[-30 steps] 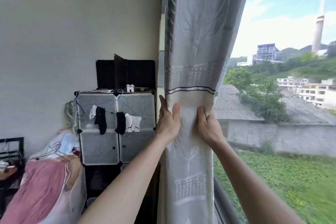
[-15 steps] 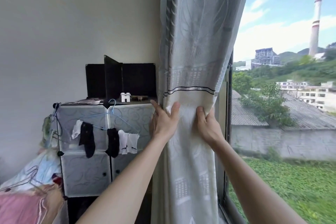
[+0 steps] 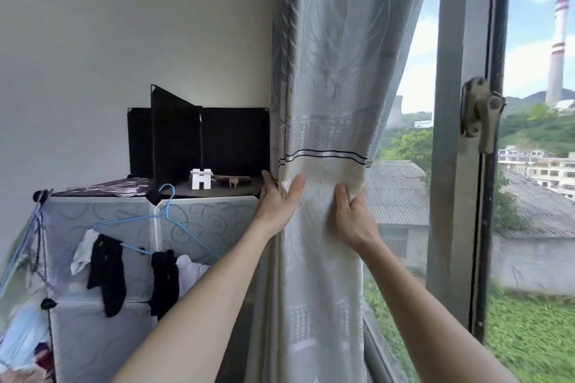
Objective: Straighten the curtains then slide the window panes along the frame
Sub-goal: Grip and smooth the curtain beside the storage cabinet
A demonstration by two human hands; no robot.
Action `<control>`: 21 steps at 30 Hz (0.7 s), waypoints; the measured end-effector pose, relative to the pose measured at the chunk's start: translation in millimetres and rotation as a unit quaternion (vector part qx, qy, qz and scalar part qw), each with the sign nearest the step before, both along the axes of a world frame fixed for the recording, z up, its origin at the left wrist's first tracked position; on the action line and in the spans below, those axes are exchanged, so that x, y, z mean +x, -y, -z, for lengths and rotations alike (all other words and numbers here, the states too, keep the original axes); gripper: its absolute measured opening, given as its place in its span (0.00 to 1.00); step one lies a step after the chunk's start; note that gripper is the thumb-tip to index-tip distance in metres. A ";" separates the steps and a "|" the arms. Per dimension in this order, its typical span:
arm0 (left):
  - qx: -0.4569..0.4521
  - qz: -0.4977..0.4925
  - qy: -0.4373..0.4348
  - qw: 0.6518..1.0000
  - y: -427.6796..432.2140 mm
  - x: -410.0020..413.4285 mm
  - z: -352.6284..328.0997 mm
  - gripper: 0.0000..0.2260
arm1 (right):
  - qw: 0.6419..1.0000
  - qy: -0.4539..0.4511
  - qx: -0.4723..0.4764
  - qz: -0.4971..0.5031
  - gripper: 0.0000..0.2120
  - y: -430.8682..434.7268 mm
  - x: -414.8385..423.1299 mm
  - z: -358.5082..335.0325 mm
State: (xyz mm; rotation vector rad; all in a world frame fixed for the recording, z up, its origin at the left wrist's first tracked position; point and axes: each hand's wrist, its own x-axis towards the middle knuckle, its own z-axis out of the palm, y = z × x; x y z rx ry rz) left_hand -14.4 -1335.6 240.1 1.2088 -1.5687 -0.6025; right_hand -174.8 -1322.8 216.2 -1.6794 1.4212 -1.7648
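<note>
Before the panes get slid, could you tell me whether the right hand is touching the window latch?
Apart. The head view shows the right hand gripping the curtain, with open glass between it and the latch.

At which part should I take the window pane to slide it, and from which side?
Probably the vertical stile beside the latch: it stands clear, right of the curtain. Come from the room side with the right hand, which is nearest.

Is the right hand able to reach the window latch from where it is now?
Probably yes. The right hand grips the curtain, and the window latch sits up and to its right, with nothing between; it must release the curtain first.
</note>
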 end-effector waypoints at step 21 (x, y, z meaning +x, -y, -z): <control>-0.031 -0.016 0.038 0.999 309.1 1.7 -14.4 0.44 | 1.000 0.001 -0.016 0.021 0.25 314.4 4.6 -15.5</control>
